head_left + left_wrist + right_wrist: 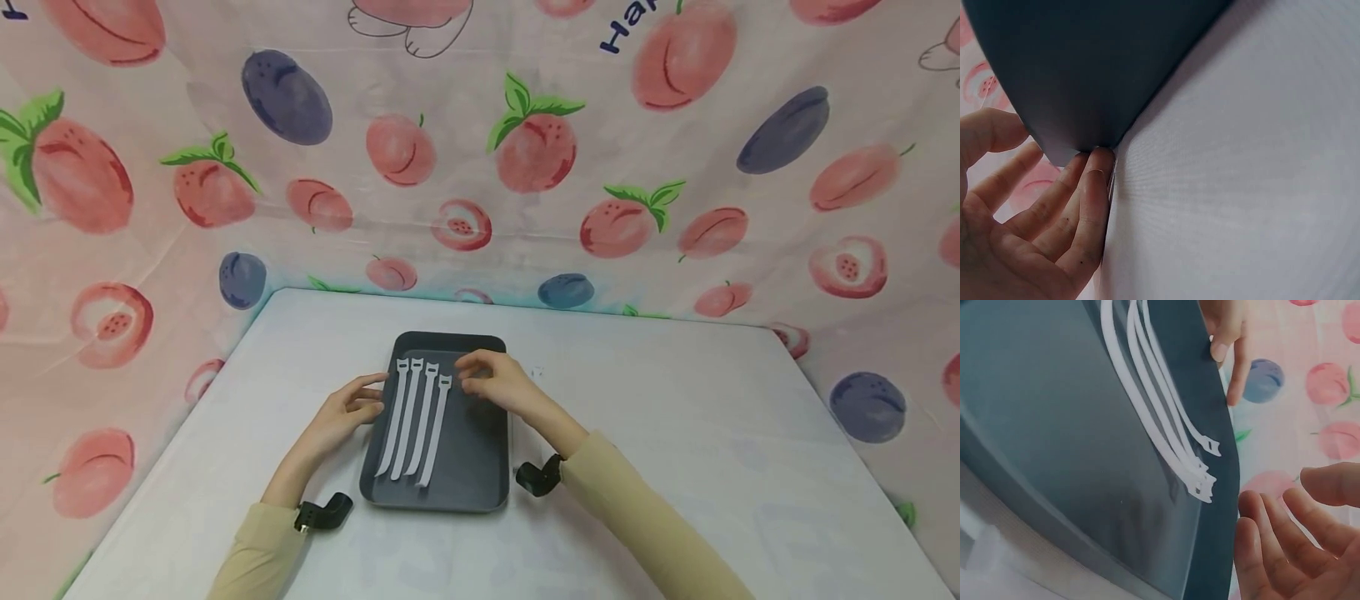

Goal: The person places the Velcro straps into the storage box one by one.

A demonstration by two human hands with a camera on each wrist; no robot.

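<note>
Several white hook-and-loop cable ties [435, 433] lie side by side in the left half of a dark grey tray [472, 454], their slotted heads toward the far end. The rightmost tie sits slightly nearer than the others. My left hand [345, 412] is at the tray's left side; in the left wrist view its fingertips [1102, 157] touch the outer wall, with the thumb by the rim. Over the tray's upper right part, my right hand [498, 382] hovers with loosely bent fingers and nothing between them. In the right wrist view its fingers [1247, 540] appear beyond the tie heads.
The tray stands on a white-covered table [645, 400]. Behind and beside it hangs a fruit-print cloth [517, 242]. Black wrist cameras [324, 512] are strapped at both sleeves, close to the tray's near corners.
</note>
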